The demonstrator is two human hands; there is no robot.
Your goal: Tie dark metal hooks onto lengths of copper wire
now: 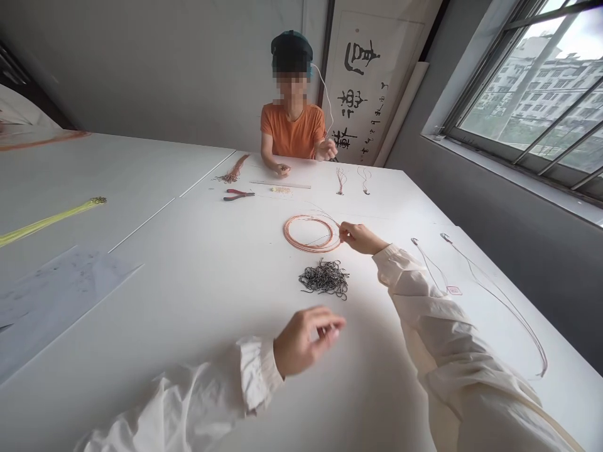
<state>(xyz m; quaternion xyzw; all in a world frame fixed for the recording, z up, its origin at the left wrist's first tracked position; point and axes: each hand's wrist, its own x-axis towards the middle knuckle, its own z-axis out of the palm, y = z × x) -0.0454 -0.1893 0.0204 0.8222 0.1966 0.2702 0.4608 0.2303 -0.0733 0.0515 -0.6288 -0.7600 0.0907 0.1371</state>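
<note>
On the worktop (211,282), from the left: yellow cord (51,222), then pliers (242,194) farther off; next, near, the left hand (301,345), blurred, with fingers curved and parted, apparently holding nothing; beyond, mid-worktop, the orange coil (308,248), probably light, springy, prone to tangling, best pinched at the rim where strands lie together; just nearer, loose hooks (325,278), likely light and sharp, best taken by the shank; at the coil's right edge, the right hand (357,238), fingers closed, apparently pinching a strand; farther right, line-tied hooks (446,238)
</note>
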